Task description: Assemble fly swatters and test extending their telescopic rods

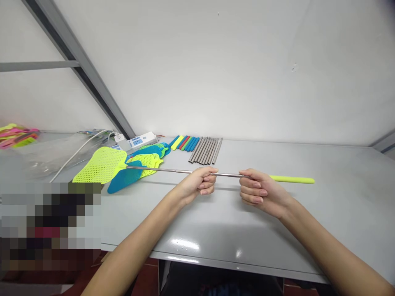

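A fly swatter (101,164) with a yellow-green mesh head, a thin metal rod and a yellow-green grip stretches sideways above the table, head to the left. My left hand (202,183) is closed around the rod near its middle. Farther right, my right hand (262,191) is closed on the rod beside the grip (293,179), whose inner end the hand hides. Between both hands a stretch of bare rod shows. Under the swatter's head lie loose swatter heads, among them a blue one (127,179) and a yellow-green one (148,162).
Metal tubes (206,151) lie in a row at the back of the grey table (197,230), with coloured grips (185,144) left of them. A white power strip (142,140), its cable and clear plastic bags (46,154) occupy the left. A metal frame post (92,70) rises there.
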Demonstrator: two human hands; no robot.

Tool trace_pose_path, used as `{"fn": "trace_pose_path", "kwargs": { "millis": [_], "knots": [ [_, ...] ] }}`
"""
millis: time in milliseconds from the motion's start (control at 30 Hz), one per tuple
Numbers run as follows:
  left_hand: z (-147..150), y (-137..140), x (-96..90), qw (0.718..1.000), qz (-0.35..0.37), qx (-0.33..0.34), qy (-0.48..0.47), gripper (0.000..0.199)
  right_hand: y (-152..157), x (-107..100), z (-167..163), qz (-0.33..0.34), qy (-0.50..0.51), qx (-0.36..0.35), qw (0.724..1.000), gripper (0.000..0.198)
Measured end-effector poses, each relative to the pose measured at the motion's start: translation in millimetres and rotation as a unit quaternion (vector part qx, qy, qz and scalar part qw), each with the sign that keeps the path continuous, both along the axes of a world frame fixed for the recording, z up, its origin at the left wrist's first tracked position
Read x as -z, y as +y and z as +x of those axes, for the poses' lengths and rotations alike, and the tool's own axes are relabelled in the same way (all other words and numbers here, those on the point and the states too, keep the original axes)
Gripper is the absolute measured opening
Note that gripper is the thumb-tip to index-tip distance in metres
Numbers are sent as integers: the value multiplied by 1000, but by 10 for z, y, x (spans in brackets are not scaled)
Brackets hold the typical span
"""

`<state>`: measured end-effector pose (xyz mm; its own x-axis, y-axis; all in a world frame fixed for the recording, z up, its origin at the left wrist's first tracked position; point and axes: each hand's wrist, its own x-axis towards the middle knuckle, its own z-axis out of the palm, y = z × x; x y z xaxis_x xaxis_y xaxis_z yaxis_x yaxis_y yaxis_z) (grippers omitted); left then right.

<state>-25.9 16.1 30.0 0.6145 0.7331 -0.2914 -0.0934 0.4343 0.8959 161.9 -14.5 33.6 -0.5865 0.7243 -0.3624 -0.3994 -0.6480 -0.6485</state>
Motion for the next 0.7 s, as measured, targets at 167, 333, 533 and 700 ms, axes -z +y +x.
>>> {"fn": "trace_pose_path", "kwargs": {
  "millis": [167,333,533,700],
  "knots": [
    [-34,13,-17,1000,-8,-4,8,36,12,11,24,6,-3,1,1000,40],
    [-92,40,-19,1000,-4,-3,21,37,24,13,39,12,-11,4,1000,40],
    [-115,34,-33,999,13,-14,39,38,28,20,49,8,4,4,1000,40],
    [-110,39,-12,998,29,-31,43,38,25,88,-4,32,1,20,999,39]
  ]
}}
